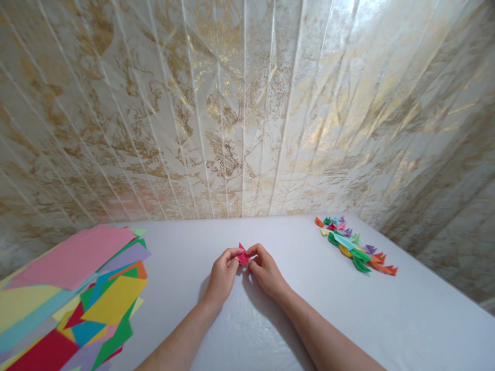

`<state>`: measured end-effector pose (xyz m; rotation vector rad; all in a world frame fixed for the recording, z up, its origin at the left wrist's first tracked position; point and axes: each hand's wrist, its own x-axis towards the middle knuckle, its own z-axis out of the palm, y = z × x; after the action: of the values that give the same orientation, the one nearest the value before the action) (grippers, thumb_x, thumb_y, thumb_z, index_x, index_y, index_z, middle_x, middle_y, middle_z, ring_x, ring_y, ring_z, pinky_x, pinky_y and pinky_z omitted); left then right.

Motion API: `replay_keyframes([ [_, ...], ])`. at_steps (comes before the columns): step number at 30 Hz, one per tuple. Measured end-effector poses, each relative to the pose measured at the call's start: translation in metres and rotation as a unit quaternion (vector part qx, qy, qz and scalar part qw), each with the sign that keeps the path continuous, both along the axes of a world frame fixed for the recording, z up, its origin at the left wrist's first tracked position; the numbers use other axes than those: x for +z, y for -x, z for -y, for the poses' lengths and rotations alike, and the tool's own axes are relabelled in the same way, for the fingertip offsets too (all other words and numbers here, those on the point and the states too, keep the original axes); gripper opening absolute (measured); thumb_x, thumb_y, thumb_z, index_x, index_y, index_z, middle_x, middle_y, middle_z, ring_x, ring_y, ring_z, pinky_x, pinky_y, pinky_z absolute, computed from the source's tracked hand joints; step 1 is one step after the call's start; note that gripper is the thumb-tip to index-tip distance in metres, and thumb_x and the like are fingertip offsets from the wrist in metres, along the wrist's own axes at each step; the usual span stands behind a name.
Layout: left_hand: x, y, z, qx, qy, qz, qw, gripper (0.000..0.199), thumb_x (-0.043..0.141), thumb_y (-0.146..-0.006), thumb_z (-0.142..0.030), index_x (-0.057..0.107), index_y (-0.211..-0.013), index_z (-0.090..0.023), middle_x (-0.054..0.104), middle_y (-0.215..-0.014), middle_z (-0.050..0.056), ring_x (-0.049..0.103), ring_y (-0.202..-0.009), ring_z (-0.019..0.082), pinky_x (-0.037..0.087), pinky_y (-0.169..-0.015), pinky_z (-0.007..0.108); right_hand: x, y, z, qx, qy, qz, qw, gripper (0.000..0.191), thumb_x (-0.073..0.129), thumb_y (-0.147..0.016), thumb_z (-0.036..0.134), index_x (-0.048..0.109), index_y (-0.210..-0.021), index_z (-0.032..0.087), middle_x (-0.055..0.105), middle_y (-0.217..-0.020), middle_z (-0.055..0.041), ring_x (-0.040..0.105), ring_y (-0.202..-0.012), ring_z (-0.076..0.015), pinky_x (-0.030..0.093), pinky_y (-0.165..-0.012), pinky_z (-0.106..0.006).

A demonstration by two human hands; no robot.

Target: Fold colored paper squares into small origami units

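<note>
A small folded piece of red-pink paper (243, 256) with pointed corners is held between both hands, just above the middle of the table. My left hand (223, 273) pinches its left side between thumb and fingers. On the other side, my right hand (266, 269) grips the right edge in the same way. The fingertips cover part of the paper, so its full shape cannot be made out.
Loose sheets of coloured paper (77, 257) lie in a spread pile at the left of the white table (178, 319). Several small folded paper figures (350, 246) are bunched at the right. Behind the table hangs a gold-patterned curtain (232, 129).
</note>
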<state>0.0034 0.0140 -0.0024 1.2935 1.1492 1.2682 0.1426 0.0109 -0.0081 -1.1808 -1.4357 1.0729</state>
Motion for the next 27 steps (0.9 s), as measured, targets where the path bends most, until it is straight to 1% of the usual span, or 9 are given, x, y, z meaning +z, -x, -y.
replay_keyframes([
  [4, 0.0002, -0.0001, -0.0002, -0.001, 0.002, 0.005, 1.0, 0.026, 0.051, -0.071, -0.024, 0.067, -0.09, -0.016, 0.073, -0.093, 0.007, 0.067, -0.093, 0.021, 0.053, -0.077, 0.03, -0.0012, -0.0007, -0.0003, 0.003, 0.0, -0.001, 1.0, 0.019, 0.048, -0.073, 0.014, 0.051, -0.09, 0.021, 0.061, -0.07, 0.0037, 0.053, -0.057, -0.0113, 0.038, -0.054, -0.022],
  [10, -0.0012, 0.0, -0.0018, -0.003, -0.005, 0.003, 1.0, 0.025, 0.052, -0.071, -0.025, 0.067, -0.089, -0.016, 0.073, -0.093, 0.007, 0.067, -0.09, 0.02, 0.052, -0.082, 0.031, 0.0007, 0.0, -0.0001, -0.002, -0.001, 0.003, 1.0, 0.017, 0.049, -0.072, 0.013, 0.051, -0.087, 0.021, 0.057, -0.061, 0.0061, 0.049, -0.052, -0.0109, 0.034, -0.05, -0.021],
  [17, 0.0011, -0.0016, 0.0006, -0.023, -0.014, -0.006, 1.0, 0.024, 0.054, -0.072, -0.024, 0.068, -0.09, -0.016, 0.073, -0.094, 0.007, 0.067, -0.09, 0.021, 0.053, -0.08, 0.031, -0.0054, 0.0002, -0.0016, -0.022, 0.006, 0.022, 1.0, 0.014, 0.049, -0.073, 0.014, 0.05, -0.085, 0.022, 0.056, -0.058, 0.0072, 0.045, -0.048, -0.0101, 0.03, -0.048, -0.02],
  [23, -0.0013, -0.0008, 0.0007, -0.027, -0.013, -0.013, 0.999, 0.025, 0.053, -0.076, -0.027, 0.066, -0.094, -0.015, 0.072, -0.096, 0.008, 0.067, -0.091, 0.021, 0.053, -0.079, 0.031, 0.0005, 0.0004, 0.0023, -0.025, 0.001, 0.041, 0.999, 0.006, 0.05, -0.078, 0.018, 0.05, -0.082, 0.022, 0.057, -0.057, 0.0056, 0.052, -0.054, -0.0129, 0.037, -0.053, -0.022],
  [27, -0.0038, -0.0016, 0.0008, -0.028, -0.024, -0.015, 0.999, 0.025, 0.058, -0.078, -0.031, 0.064, -0.098, -0.016, 0.071, -0.1, 0.008, 0.067, -0.09, 0.02, 0.053, -0.081, 0.032, 0.0015, -0.0003, 0.0028, -0.027, -0.016, 0.041, 0.999, 0.002, 0.05, -0.081, 0.021, 0.05, -0.083, 0.022, 0.056, -0.06, 0.005, 0.053, -0.057, -0.0139, 0.038, -0.056, -0.024],
])
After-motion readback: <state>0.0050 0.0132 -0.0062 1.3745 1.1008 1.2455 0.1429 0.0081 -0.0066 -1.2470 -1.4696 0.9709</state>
